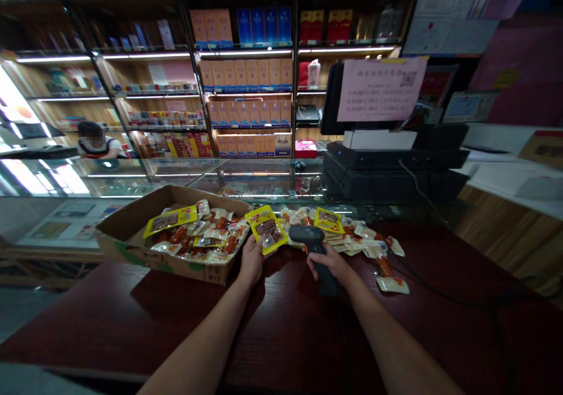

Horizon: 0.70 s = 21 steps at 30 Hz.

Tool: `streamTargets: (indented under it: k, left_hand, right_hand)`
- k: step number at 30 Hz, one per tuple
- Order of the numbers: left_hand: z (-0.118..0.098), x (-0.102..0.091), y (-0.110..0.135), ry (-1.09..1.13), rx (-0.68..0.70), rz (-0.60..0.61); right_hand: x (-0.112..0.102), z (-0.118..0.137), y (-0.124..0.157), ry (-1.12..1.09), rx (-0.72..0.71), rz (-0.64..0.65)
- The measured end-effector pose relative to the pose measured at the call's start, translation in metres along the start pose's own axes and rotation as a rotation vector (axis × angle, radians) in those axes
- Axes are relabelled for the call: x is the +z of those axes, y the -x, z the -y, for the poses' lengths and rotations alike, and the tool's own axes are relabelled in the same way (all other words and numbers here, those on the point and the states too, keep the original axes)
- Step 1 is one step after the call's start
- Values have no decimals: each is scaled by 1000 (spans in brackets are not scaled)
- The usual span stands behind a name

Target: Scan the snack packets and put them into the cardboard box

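My left hand point(252, 261) is closed on the lower edge of a yellow snack packet point(266, 229) with a clear window. In my right hand point(331, 262) is a dark barcode scanner point(307, 236), its head facing left toward the packet, a short gap between them. A cardboard box point(162, 260) stands left of my left hand, holding several clear-wrapped sausage packets point(220, 223) and another yellow packet point(171, 221). Behind and right of the scanner lies a pile of sausage packets point(352, 242) with a yellow packet point(329, 220) on top. One sausage packet point(387, 269) lies nearer me.
The dark red wooden table point(281, 324) lies under my arms. Behind it are a glass display counter point(255, 175), a monitor point(332, 98) bearing a pink notice, and black equipment point(387, 175). A cable point(435, 289) crosses the right side. A person point(99, 142) is at the far left.
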State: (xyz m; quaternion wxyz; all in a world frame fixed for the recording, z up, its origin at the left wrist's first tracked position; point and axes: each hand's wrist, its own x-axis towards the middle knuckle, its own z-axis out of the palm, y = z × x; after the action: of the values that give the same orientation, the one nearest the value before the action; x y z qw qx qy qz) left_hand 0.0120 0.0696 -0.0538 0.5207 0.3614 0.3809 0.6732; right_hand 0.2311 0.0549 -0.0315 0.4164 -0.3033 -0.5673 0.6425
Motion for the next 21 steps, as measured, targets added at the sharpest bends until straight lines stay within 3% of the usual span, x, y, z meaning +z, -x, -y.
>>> streamTargets:
  k: [5, 10, 16, 21]
  left_hand:
    - [-11, 20, -16, 1, -38, 39]
    - [-12, 57, -39, -75, -94, 74]
    - [15, 101, -53, -313, -274, 143]
    - [35, 126, -58, -432, -305, 180]
  right_hand:
    - [-26, 10, 3, -146, -127, -192]
    - [-44, 22, 9, -309, -242, -263]
    - [-46, 29, 11, -359, -277, -282]
    - [-46, 30, 11, -362, -314, -276]
